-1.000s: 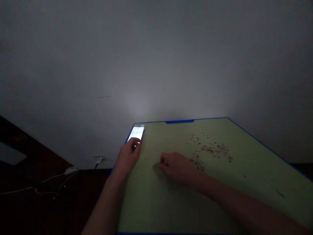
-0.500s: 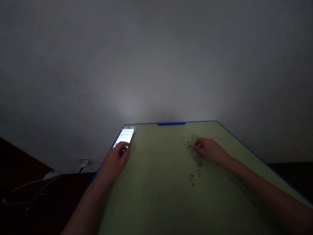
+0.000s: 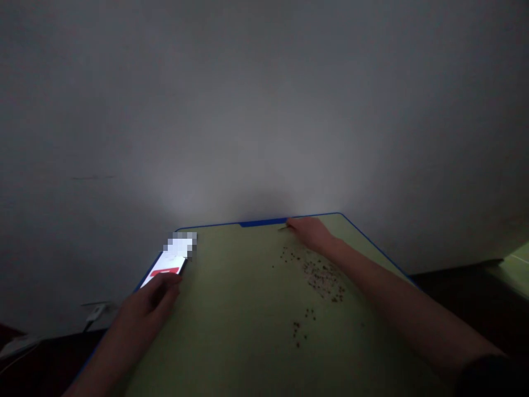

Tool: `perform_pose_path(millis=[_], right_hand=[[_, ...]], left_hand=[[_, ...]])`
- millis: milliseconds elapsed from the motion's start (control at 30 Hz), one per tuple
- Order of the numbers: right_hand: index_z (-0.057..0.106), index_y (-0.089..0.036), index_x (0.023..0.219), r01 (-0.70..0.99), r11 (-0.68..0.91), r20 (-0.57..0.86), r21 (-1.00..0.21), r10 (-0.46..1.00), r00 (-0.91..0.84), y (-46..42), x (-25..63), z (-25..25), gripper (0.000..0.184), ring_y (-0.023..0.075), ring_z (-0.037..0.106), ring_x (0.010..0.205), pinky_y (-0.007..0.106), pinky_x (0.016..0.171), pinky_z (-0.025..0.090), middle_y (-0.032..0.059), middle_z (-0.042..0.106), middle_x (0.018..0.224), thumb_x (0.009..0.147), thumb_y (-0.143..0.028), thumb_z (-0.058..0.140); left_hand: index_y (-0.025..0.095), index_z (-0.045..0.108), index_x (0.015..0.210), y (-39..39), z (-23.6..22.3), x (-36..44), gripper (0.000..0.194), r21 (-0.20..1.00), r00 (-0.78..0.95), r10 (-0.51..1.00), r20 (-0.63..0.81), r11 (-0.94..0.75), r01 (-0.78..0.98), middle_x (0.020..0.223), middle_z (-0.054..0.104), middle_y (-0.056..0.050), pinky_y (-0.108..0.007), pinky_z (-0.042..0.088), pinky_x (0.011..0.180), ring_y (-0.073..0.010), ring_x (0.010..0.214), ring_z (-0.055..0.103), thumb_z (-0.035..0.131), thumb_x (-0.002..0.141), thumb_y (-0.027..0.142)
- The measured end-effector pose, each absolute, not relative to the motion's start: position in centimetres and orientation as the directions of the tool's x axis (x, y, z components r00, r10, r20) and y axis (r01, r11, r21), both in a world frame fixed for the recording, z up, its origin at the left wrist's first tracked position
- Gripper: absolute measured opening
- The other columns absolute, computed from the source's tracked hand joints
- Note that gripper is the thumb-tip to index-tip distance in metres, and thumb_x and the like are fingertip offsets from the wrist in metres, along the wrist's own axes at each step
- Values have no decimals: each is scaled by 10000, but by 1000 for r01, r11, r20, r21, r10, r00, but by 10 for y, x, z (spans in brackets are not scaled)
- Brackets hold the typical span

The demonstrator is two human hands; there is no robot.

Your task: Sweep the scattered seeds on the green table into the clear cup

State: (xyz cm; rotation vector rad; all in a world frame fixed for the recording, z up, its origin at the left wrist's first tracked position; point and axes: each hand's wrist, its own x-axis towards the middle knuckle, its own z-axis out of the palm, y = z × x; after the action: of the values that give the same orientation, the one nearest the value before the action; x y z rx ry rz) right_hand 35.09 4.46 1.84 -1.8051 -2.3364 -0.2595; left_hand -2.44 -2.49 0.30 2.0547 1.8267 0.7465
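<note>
Closest to me, a dark sleeve [image 3: 491, 375] covers part of my right arm. A few loose dark bits [image 3: 296, 331] lie on the green table top [image 3: 223, 298], between my two arms and well nearer to me than my right hand. My left hand [image 3: 151, 298] is by the bottom end of the bright phone [image 3: 171, 259], with its fingers bent loosely. I cannot tell if it grips the phone or just rests on it. A red button shows on the screen just past my fingers. The big patch of bits [image 3: 324, 281] is beside my right arm, on the side toward my left hand. Half a second ago my right hand [image 3: 306, 230] was right over those bits, and now it is past them, up at the far edge. So the patch is in plain sight with no fingers on it, and I think my right hand is off the bits for now. That hand is pinched around a thin thing [image 3: 282, 228], poking out to its left, too small and dim to name. Just beside those fingers is a blue strip [image 3: 262, 223], and behind both hands is the gray wall [image 3: 264, 110].
</note>
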Motion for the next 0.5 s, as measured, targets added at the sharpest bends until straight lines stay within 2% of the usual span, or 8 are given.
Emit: perform_pose_path(millis=[100, 267, 367, 500], right_hand=[[668, -212, 950, 926, 371, 171, 75, 910, -378, 34, 341, 3, 218, 221, 652, 848, 288, 693, 424, 87, 714, 881, 906, -190, 455], [670, -225, 1036, 861, 499, 106, 96, 855, -507, -17, 353, 0, 266, 208, 645, 911, 296, 760, 447, 53, 719, 963, 871, -132, 484], [660, -223, 1091, 823, 563, 120, 71, 815, -567, -50, 366, 2, 302, 198, 657, 892, 300, 772, 464, 48, 723, 975, 863, -118, 493], [694, -229, 1014, 826, 562, 190, 49, 807, -560, -60, 376, 7, 269, 185, 672, 825, 282, 744, 478, 45, 737, 906, 854, -125, 505]], left_hand=[[210, 597, 905, -26, 5, -24, 388, 533, 54, 983, 176, -141, 834, 773, 687, -20, -254, 473, 571, -196, 682, 632, 426, 775, 532], [201, 611, 922, -25, 4, -21, 375, 538, 60, 978, 197, -159, 828, 799, 693, -27, -262, 484, 604, -202, 717, 635, 451, 769, 504], [203, 612, 915, -26, 3, -17, 353, 535, 88, 972, 219, -195, 822, 752, 684, -14, -253, 474, 592, -191, 690, 627, 459, 766, 485], [200, 614, 866, -30, 7, -11, 344, 551, 91, 966, 242, -213, 807, 698, 669, -8, -258, 462, 570, -179, 623, 611, 448, 760, 481]])
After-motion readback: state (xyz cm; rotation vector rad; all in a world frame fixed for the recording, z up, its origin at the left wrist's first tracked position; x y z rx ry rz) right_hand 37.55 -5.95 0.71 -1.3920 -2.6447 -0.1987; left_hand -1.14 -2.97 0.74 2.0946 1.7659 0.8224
